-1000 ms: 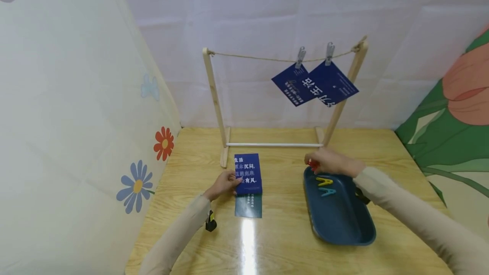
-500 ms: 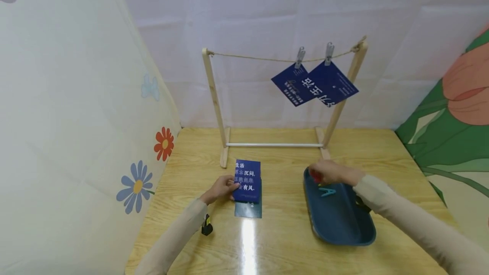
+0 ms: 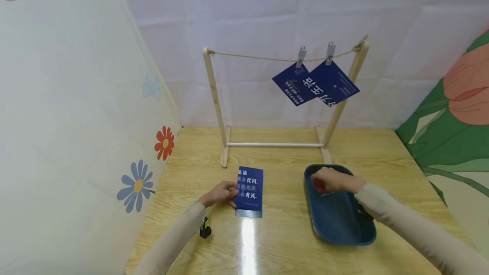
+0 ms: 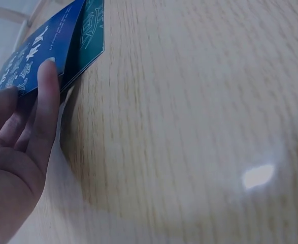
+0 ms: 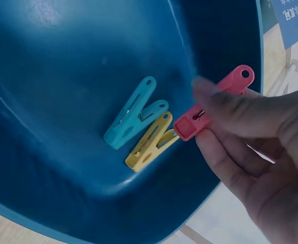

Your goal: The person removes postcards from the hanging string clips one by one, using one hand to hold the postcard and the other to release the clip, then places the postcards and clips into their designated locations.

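Left hand (image 3: 220, 193) pinches the left edge of a blue card (image 3: 250, 188), thumb on top and fingers curled under, card lifted slightly off a teal card (image 3: 248, 213) lying beneath it on the wooden bench (image 3: 282, 232). Right hand (image 3: 331, 180) is inside the far end of the blue tray (image 3: 340, 228), to the right of the blue card, pinching a red clothespin (image 5: 214, 101) between thumb and fingers. Teal clothespin (image 5: 134, 113) and yellow clothespin (image 5: 150, 142) lie touching in the tray, just beside the red one. Behind the tray, a wooden rack (image 3: 214, 96) with two blue cards (image 3: 317, 84) clipped to its string.
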A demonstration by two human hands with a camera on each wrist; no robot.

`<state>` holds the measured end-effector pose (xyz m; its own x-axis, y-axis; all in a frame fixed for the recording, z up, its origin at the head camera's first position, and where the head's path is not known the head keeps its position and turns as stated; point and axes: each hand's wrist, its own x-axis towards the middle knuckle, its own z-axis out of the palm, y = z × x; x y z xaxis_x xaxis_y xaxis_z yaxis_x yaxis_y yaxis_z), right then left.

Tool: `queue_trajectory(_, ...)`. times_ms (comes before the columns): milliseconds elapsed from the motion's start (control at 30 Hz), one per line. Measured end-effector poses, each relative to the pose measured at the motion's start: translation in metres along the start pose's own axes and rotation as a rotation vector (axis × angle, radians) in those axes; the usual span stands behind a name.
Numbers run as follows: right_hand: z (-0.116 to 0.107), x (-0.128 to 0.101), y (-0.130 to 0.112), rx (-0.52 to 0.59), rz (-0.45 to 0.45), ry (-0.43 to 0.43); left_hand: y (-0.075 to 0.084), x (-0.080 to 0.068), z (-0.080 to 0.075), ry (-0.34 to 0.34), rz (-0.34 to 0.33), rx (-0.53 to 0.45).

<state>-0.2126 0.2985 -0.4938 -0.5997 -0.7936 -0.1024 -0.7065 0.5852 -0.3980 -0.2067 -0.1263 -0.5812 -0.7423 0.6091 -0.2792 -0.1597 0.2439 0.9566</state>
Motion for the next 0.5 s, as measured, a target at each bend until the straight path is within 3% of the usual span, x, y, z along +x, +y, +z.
queue_trajectory(500,0.007,-0.014,-0.001,-0.043,0.009,0.035,-0.005,-0.006,0.000,0.015,-0.029,0.056)
